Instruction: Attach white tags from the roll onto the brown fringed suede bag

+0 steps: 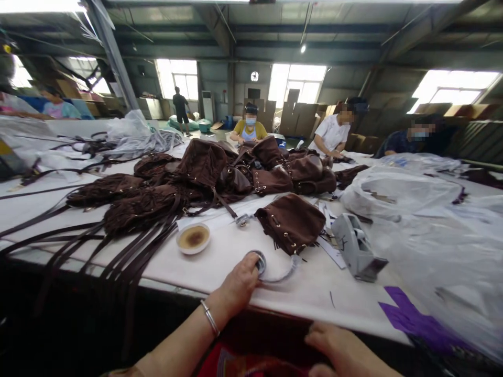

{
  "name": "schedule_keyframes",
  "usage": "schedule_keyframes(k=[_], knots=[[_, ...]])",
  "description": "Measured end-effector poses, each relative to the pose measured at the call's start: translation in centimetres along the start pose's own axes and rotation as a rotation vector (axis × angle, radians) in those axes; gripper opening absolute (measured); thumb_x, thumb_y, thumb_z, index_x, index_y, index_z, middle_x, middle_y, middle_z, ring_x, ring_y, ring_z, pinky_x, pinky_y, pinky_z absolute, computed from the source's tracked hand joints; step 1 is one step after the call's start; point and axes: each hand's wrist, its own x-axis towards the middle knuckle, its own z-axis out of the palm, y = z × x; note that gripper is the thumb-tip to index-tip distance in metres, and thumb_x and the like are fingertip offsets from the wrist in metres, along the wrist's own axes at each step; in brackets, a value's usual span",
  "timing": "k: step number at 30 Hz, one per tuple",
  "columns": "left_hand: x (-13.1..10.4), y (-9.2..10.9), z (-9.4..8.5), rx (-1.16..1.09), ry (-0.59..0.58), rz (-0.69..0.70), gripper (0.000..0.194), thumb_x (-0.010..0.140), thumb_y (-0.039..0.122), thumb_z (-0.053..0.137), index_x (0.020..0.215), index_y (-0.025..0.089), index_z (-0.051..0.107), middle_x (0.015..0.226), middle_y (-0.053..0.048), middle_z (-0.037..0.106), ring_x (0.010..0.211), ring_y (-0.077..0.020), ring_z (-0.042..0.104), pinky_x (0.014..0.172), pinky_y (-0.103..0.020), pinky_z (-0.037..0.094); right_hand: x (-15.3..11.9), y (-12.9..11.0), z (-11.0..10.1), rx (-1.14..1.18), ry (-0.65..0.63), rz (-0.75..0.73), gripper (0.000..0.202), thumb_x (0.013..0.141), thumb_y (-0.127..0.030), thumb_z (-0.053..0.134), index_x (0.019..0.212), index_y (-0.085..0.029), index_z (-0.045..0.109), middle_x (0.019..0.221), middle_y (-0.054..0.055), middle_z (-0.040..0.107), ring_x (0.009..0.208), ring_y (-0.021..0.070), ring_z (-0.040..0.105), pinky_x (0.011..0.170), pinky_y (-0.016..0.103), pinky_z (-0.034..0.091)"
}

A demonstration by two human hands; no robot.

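Observation:
My left hand (239,283), with a metal bangle at the wrist, is closed on a round, greyish coiled strap (260,263) at the table's front edge. A pale wrapped length of it curves right toward the small brown drawstring bag (293,220), which has gold eyelets and lies just beyond. Below the table edge, my right hand (328,340) hangs slightly blurred, fingers apart, with nothing visible in it. Left of the coil sits a shallow white dish (193,239) with a brown-stained yellowish content. Another small wrapped bundle (242,220) lies between dish and bag.
Brown bags (236,173) are heaped across the middle, their long straps (137,251) hanging over the front edge. A grey tape dispenser (357,248) stands right of the small bag. Clear plastic bags (432,235) and a purple piece (416,317) lie farther right. Several people work beyond.

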Motion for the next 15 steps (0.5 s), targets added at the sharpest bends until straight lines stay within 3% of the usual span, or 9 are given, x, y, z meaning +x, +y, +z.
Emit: schedule_keyframes(k=[4, 9, 12, 15], knots=[[0.4, 0.4, -0.6, 0.001, -0.07, 0.012, 0.033, 0.086, 0.005, 0.047, 0.116, 0.011, 0.057, 0.14, -0.021, 0.047, 0.139, -0.0297, 0.038, 0.116, -0.049, 0.038, 4.9, 0.2, -1.2, 0.129, 0.135, -0.073, 0.026, 0.091, -0.019, 0.054, 0.111, -0.026, 0.069, 0.103, 0.009, 0.068, 0.091, 0.02, 0.063, 0.08, 0.029, 0.049], [0.8, 1.1, -2.5, -0.063, -0.146, 0.01, 0.039, 0.089, 0.007, 0.042, 0.125, 0.016, 0.055, 0.139, -0.012, 0.05, 0.132, -0.0229, 0.046, 0.114, -0.041, 0.04, 12.3, 0.4, -0.3, 0.034, 0.206, -0.166, 0.024, 0.091, -0.016, 0.054, 0.111, -0.022, 0.067, 0.097, 0.008, 0.064, 0.091, 0.0205, 0.058, 0.082, 0.032, 0.044], [0.7, 1.3, -2.8, -0.029, -0.166, -0.019, 0.035, 0.094, 0.015, 0.045, 0.128, 0.016, 0.053, 0.141, -0.013, 0.048, 0.132, -0.0221, 0.046, 0.113, -0.038, 0.04, 13.7, 0.2, 1.1, -0.087, 0.154, -0.188, 0.015, 0.087, -0.025, 0.064, 0.101, -0.022, 0.068, 0.095, 0.007, 0.066, 0.092, 0.0235, 0.057, 0.082, 0.036, 0.04], [0.5, 1.2, -2.7, 0.054, -0.191, -0.052, 0.034, 0.093, 0.027, 0.056, 0.125, 0.016, 0.054, 0.141, -0.014, 0.048, 0.132, -0.0264, 0.045, 0.112, -0.044, 0.038, 13.1, 0.1, 3.2, -0.127, 0.121, -0.195, 0.022, 0.085, -0.028, 0.067, 0.106, -0.019, 0.065, 0.089, 0.006, 0.068, 0.086, 0.0237, 0.058, 0.079, 0.037, 0.037]])
